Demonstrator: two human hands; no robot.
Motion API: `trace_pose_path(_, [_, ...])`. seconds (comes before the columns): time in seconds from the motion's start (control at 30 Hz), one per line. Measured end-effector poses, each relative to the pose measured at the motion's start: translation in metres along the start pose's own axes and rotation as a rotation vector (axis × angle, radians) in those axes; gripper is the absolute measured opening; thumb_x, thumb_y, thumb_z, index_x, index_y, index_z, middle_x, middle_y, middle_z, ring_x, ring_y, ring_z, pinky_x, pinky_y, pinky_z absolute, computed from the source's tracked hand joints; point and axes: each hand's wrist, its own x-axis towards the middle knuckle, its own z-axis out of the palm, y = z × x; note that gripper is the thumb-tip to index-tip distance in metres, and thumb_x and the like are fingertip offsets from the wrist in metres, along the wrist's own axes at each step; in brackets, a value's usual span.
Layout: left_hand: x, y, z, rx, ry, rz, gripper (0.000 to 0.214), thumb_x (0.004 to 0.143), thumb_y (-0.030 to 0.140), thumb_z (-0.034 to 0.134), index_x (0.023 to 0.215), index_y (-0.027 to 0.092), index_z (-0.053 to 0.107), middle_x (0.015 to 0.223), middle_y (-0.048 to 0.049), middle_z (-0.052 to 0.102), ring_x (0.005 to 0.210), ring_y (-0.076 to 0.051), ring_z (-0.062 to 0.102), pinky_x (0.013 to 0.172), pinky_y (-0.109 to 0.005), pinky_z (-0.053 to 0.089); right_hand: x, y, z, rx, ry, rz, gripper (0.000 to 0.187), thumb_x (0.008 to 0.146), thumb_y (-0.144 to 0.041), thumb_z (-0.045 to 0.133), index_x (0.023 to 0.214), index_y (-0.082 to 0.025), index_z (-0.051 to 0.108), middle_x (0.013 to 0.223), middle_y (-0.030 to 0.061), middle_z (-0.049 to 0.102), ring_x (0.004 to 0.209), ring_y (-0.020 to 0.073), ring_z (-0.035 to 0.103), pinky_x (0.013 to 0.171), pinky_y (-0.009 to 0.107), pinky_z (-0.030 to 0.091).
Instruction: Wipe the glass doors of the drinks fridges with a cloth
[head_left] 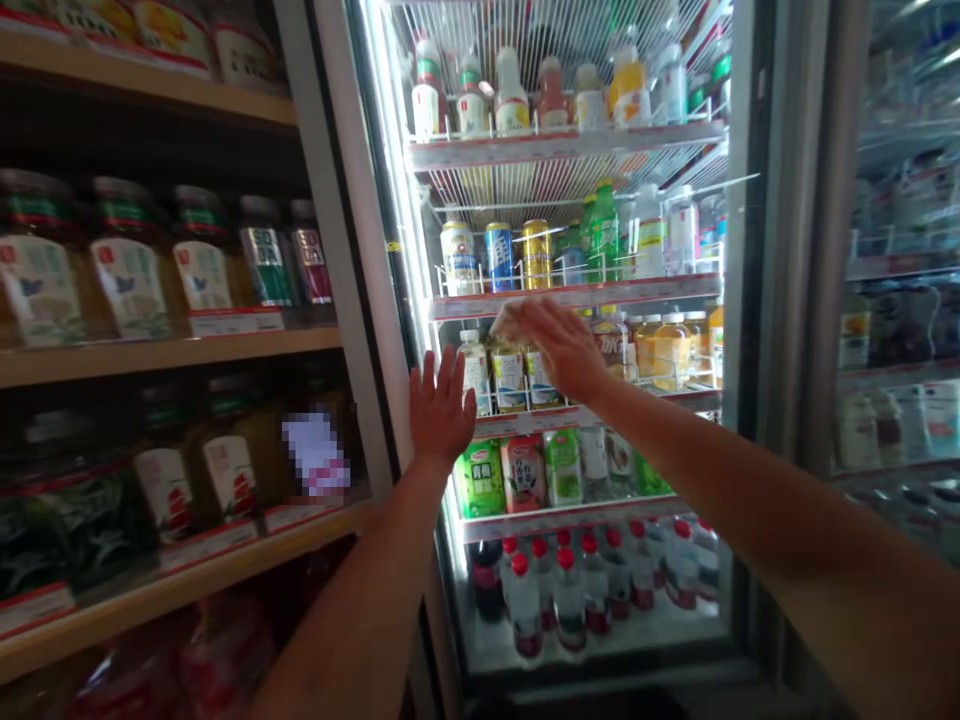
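My left hand point(441, 410) is raised with its fingers spread, palm toward the left side of the glass door point(600, 600) of a lit drinks cooler. To its right, my right hand point(559, 345) lies flat over a pale, crumpled cloth or tissue point(508, 322) at the front of the cooler, level with a middle shelf. Part of the cloth is hidden under the fingers. Behind the hands are bottles with white labels point(510, 380) and, one shelf up, a blue can point(499, 255) and a gold can point(536, 252).
Wooden shelves point(172, 355) with large juice bottles point(202, 250) stand close on the left. Green cartons point(482, 478) and red-capped bottles point(568, 600) fill the cooler's lower shelves. A metal door frame point(795, 230) and another stocked cooler point(900, 330) are on the right.
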Motion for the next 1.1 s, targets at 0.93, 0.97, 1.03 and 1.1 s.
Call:
trace_pose_path(0.93, [-0.002, 0.000, -0.001, 0.014, 0.021, 0.000, 0.059, 0.107, 0.031, 0.041, 0.164, 0.022, 0.030, 0.167, -0.0057, 0.029, 0.159, -0.027, 0.013, 0.132, -0.050, 0.007, 0.038, -0.039, 0.007, -0.059, -0.207, -0.150, 0.062, 0.104, -0.024, 0.047, 0.162, -0.040, 0.030, 0.170, -0.0091, 0.026, 0.161, 0.0243, 0.015, 0.132, 0.052, 0.022])
trace_pose_path(0.97, [-0.002, 0.000, 0.000, 0.018, 0.025, 0.006, 0.059, 0.107, 0.031, 0.042, 0.164, 0.022, 0.030, 0.167, -0.0058, 0.029, 0.159, -0.027, 0.013, 0.132, -0.050, 0.007, 0.036, -0.038, 0.006, -0.060, -0.230, -0.208, 0.061, 0.103, -0.019, 0.046, 0.160, -0.040, 0.034, 0.168, -0.0112, 0.029, 0.160, 0.0217, 0.018, 0.132, 0.050, 0.023])
trace_pose_path(1.03, [-0.002, -0.001, 0.000, 0.032, 0.040, 0.017, 0.060, 0.107, 0.030, 0.042, 0.165, 0.022, 0.029, 0.167, -0.0060, 0.029, 0.159, -0.026, 0.014, 0.133, -0.049, 0.006, 0.036, -0.021, 0.001, -0.076, -0.181, -0.181, 0.062, 0.102, -0.012, 0.042, 0.158, -0.038, 0.039, 0.166, -0.0108, 0.034, 0.158, 0.0202, 0.023, 0.131, 0.047, 0.026])
trace_pose_path(1.1, [-0.002, -0.001, 0.000, 0.044, 0.050, 0.026, 0.060, 0.107, 0.030, 0.042, 0.165, 0.022, 0.029, 0.167, -0.0056, 0.029, 0.159, -0.026, 0.014, 0.133, -0.048, 0.006, 0.035, 0.008, -0.006, -0.100, -0.017, 0.000, 0.061, 0.101, -0.011, 0.038, 0.157, -0.034, 0.042, 0.165, -0.0069, 0.038, 0.157, 0.0231, 0.028, 0.129, 0.050, 0.030])
